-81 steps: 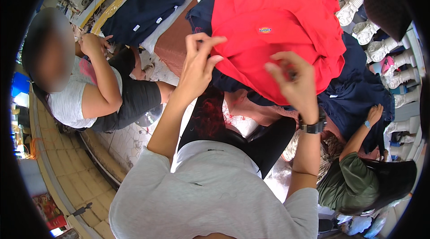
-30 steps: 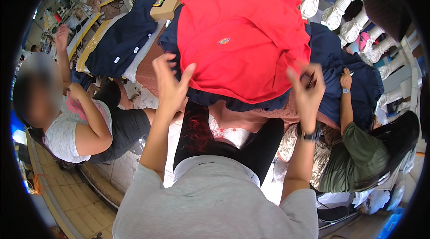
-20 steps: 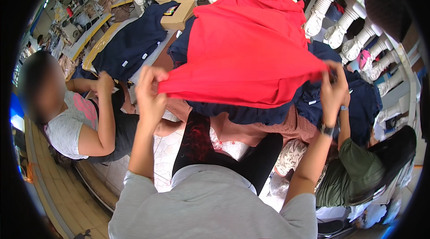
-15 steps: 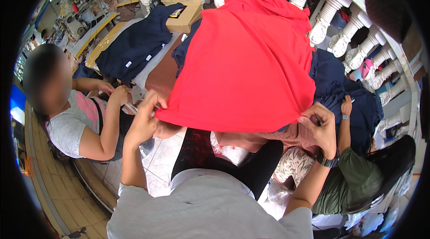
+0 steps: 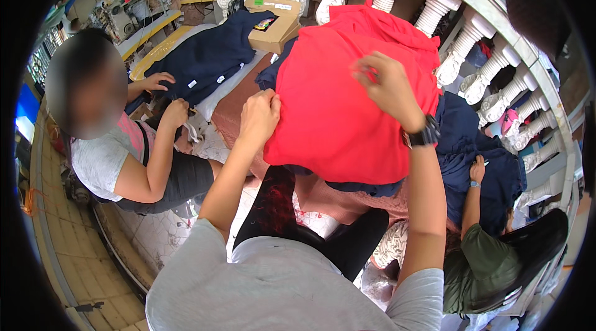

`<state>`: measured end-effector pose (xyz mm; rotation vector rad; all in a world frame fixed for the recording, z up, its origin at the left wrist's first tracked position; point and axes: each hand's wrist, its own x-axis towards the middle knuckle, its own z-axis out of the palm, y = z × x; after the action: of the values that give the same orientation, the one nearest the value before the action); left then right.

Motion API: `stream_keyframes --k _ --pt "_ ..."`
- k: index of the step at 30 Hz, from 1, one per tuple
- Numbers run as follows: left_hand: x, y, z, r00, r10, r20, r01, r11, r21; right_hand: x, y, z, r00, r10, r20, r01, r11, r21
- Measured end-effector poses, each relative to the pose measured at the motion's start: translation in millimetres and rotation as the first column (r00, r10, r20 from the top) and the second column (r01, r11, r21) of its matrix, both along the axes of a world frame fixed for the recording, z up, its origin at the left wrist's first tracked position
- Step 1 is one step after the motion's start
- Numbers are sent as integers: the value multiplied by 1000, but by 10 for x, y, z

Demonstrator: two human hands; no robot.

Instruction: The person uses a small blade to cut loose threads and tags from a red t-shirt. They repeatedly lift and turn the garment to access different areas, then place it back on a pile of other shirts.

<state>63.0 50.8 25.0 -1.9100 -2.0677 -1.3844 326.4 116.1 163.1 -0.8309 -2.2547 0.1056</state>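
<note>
A large piece of red fabric [image 5: 347, 107], which looks like a garment, lies spread over the table in front of me. My left hand [image 5: 261, 115] is closed on its left edge, pinching the cloth between thumb and fingers. Above the middle of the red garment hovers my right hand [image 5: 388, 86], somewhat blurred, its fingers curled inward. Something small and dark seems to sit in those fingers, too unclear to name. Dark blue garments [image 5: 366, 189] show from under the red one's front edge.
A person on the left handles small pale pieces near a dark blue garment [image 5: 192, 52]. An open cardboard box [image 5: 273, 28] stands at the back. On the right, another person's hand [image 5: 477, 169] rests on dark blue cloth [image 5: 465, 138]. White balusters [image 5: 456, 45] line the far side.
The red garment's front edge, raised between both hands before, now lies lower on the table. My left hand has moved up its left edge; my right hand let go and rose over the cloth.
</note>
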Motion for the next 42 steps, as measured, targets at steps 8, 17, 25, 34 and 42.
stream_keyframes --k 8,17,25,34,42 --pt "15 -346 400 891 -254 377 137 941 309 -1368 682 -408 898 201 392 -267 956 123" --pt "-38 -463 -184 975 -184 129 148 958 246 -1283 1331 -393 890 -16 457 -86 975 203" --pt "-6 -347 -491 912 -182 368 198 980 -6 -1142 1294 -147 908 -100 407 -12 965 263" --pt "25 -344 -128 981 -183 61 178 981 77 -600 1048 836 985 161 68 -161 987 -6" --pt "-88 -373 -252 978 -209 14 191 917 349 -79 1035 610 992 74 101 -80 995 60"
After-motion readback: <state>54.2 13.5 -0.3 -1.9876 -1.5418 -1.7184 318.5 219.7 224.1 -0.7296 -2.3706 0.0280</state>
